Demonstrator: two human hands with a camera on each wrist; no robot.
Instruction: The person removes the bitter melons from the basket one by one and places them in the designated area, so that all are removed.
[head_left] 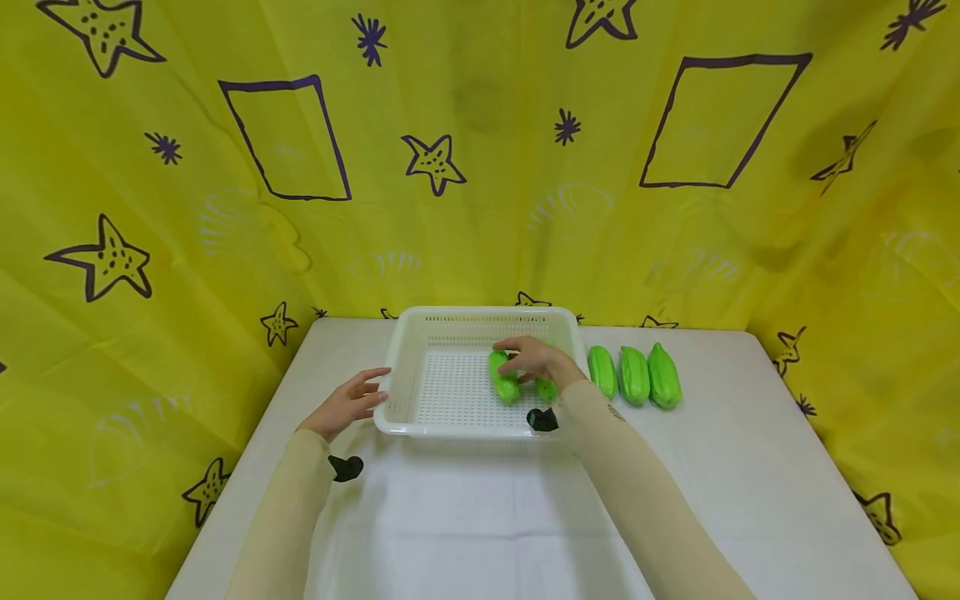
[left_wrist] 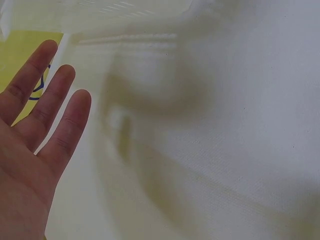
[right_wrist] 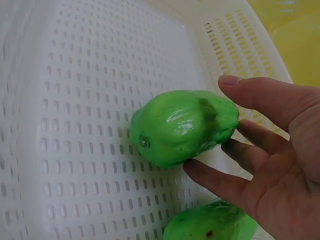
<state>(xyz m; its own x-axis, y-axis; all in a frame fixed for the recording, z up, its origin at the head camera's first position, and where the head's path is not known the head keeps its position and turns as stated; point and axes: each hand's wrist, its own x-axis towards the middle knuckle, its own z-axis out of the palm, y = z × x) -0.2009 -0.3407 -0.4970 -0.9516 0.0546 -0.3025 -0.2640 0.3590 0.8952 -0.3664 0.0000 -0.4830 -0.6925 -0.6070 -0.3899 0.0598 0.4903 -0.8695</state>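
My right hand (head_left: 534,358) is inside the white plastic basket (head_left: 457,430), at its right side. Its spread fingers and thumb lie around one end of a glossy green papaya (right_wrist: 182,127); the fingers touch its side, while the thumb appears just off it. This papaya lies on the perforated basket floor. Beside it is a second green papaya (right_wrist: 210,222), partly covered by the right hand in the head view. At the basket's left rim is my left hand (head_left: 351,402), its fingers extended and the tips at or against the rim. Nothing is in the left palm (left_wrist: 25,170).
Three more green papayas (head_left: 602,372), (head_left: 633,375), (head_left: 664,375) lie in a row on the white-covered table (head_left: 480,508), right of the basket. A yellow curtain (head_left: 480,233) with printed stars encloses the table at the back and sides.
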